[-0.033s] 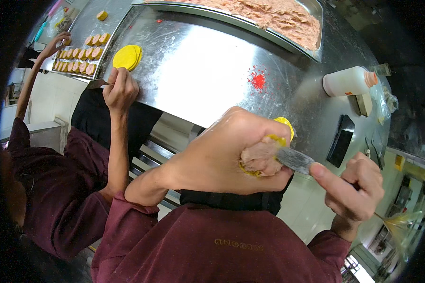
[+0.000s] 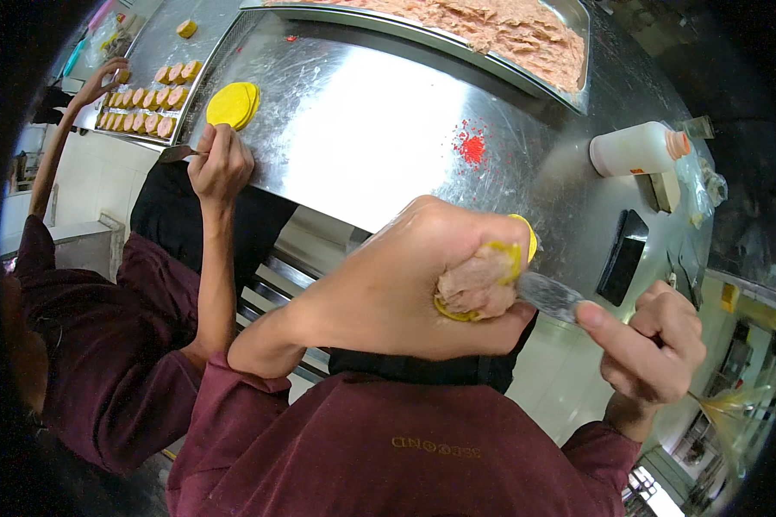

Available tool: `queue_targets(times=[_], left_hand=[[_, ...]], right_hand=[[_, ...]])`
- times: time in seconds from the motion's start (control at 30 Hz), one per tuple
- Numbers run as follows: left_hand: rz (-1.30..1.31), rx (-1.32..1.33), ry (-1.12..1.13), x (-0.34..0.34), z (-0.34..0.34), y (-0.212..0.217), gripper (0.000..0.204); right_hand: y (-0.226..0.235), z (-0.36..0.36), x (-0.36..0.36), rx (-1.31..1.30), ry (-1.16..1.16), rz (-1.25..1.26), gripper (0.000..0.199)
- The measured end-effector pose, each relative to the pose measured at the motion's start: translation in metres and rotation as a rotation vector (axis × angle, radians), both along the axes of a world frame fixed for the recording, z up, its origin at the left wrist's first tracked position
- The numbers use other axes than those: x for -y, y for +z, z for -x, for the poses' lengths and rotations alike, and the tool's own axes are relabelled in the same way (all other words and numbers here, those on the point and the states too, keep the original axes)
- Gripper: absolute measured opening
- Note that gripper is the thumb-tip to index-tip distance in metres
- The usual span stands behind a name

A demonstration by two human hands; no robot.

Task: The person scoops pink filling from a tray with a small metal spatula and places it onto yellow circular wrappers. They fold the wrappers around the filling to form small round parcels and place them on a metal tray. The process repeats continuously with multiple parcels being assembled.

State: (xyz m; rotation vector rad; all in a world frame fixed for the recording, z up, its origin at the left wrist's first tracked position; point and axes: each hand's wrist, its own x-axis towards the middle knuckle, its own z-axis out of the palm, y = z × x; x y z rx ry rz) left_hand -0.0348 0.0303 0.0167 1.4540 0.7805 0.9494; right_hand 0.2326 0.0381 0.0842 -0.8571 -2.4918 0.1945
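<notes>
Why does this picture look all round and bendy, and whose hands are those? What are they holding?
No robot here, just a person's bare hands! A wide fisheye camera on their head looks down, so straight edges bend. Their left hand cups a yellow wrapper with pink paste in it. Their right hand holds a flat grey blade, its tip near the paste. On the shiny metal table are yellow rounds, red bits, a white bottle and a big tray with more paste. The hands further left are a co-worker's.
</notes>
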Motion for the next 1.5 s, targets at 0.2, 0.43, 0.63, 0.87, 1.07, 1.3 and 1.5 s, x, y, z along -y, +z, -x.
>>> queue_targets(times=[0.2,0.43,0.63,0.87,1.07,1.3,1.5], left_hand=[[-0.047,0.142,0.048,0.001,-0.004,-0.003,0.033],[-0.276,-0.099,-0.089,-0.006,-0.009,-0.009,0.033],[0.038,-0.021,-0.063,0.002,0.004,0.002,0.032],[-0.142,-0.082,-0.132,-0.001,-0.009,-0.001,0.031],[0.087,-0.043,-0.09,0.003,0.002,0.009,0.03],[-0.117,-0.113,-0.187,-0.001,-0.01,-0.001,0.031],[0.007,-0.178,-0.159,0.002,0.001,0.006,0.031]], right_hand=[[0.0,-0.007,0.0,-0.032,0.027,0.074,0.049],[0.001,0.001,0.008,0.087,0.067,-0.004,0.045],[0.005,-0.006,0.004,0.039,0.058,-0.035,0.043],[-0.001,-0.001,0.003,0.072,0.14,-0.03,0.054],[0.006,-0.008,0.002,0.017,0.088,-0.037,0.051],[-0.004,0.0,0.007,-0.007,0.137,-0.007,0.045],[0.006,-0.008,0.008,0.103,0.083,-0.056,0.046]])
